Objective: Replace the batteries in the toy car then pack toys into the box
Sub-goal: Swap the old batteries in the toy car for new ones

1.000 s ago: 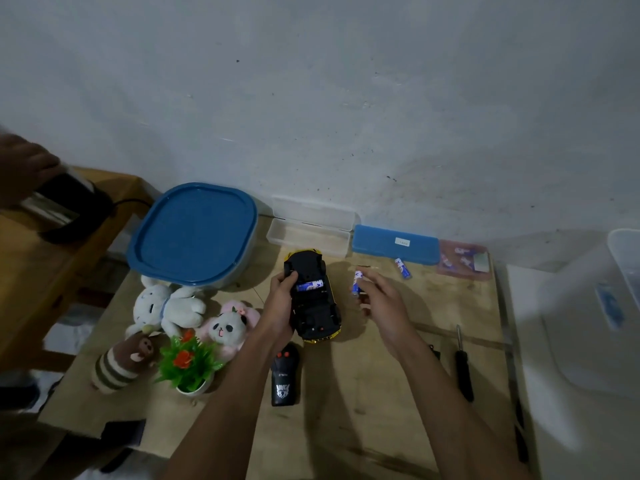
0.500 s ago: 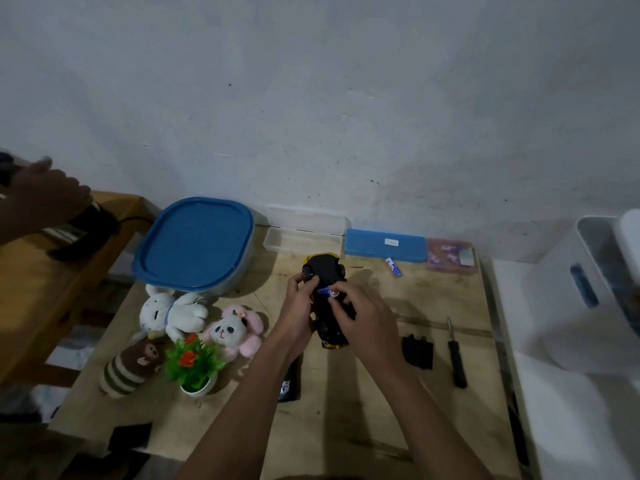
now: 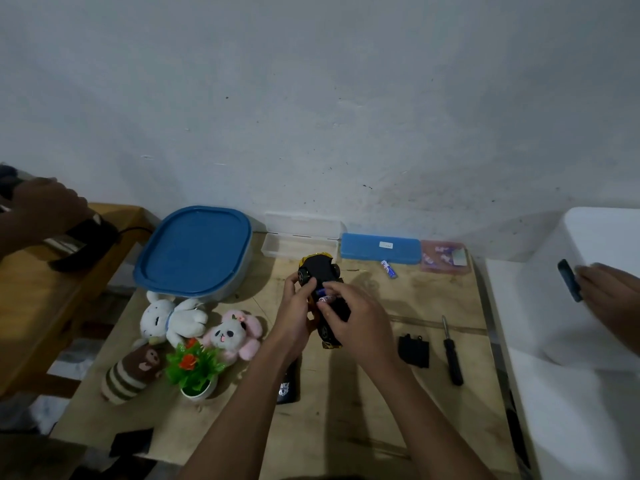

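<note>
The black toy car [image 3: 320,271] with yellow trim lies upside down in the middle of the wooden table [image 3: 363,427]. My left hand [image 3: 294,317] grips its left side. My right hand [image 3: 353,323] pinches a blue and white battery [image 3: 325,299] against the car's underside. A loose battery [image 3: 388,269] lies further back. The black battery cover [image 3: 414,350] and a black screwdriver [image 3: 452,353] rest to the right. The blue-lidded box [image 3: 194,252] stands at the back left.
A white bunny [image 3: 173,318], pink panda plush [image 3: 232,332], striped brown plush [image 3: 130,372] and potted plastic plant [image 3: 194,372] sit left. A black remote [image 3: 288,386] lies under my left arm. Other people's hands [image 3: 609,299] show at both edges.
My right hand brought the battery from beside the car onto its underside. The view shifted, and another person's hand came in at the right edge.
</note>
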Motion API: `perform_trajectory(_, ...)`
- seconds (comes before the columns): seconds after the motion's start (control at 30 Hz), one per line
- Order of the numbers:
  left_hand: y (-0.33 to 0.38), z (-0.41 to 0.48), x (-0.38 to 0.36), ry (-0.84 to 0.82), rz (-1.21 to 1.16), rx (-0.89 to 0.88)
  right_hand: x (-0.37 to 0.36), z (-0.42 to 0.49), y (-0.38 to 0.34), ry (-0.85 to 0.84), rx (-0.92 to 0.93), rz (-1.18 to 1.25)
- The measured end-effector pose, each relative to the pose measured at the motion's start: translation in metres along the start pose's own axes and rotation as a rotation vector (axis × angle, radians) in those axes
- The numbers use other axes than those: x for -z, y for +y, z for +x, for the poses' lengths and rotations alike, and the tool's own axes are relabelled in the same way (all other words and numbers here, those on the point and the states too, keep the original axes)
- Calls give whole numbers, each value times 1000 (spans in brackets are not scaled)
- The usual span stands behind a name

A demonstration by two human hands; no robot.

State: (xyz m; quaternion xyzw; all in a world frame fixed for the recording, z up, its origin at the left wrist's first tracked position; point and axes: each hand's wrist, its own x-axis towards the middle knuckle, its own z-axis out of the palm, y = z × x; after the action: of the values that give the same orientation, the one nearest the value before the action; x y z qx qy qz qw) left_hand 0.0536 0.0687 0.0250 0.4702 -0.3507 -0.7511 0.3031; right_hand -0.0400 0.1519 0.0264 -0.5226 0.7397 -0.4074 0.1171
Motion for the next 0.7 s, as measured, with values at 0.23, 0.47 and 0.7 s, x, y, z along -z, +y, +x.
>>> perform_trajectory(0.23,-3,-1,-8,-48,-66,19,5,3,5,-68,-376,70)
perform_trajectory(0.47,-6,-2,-11,-118,5,19,12,4,19,-298,-610,654)
perform_trajectory(0.7,-8,6,-21,-149,-39,44,20,10,25,-279,-622,716)
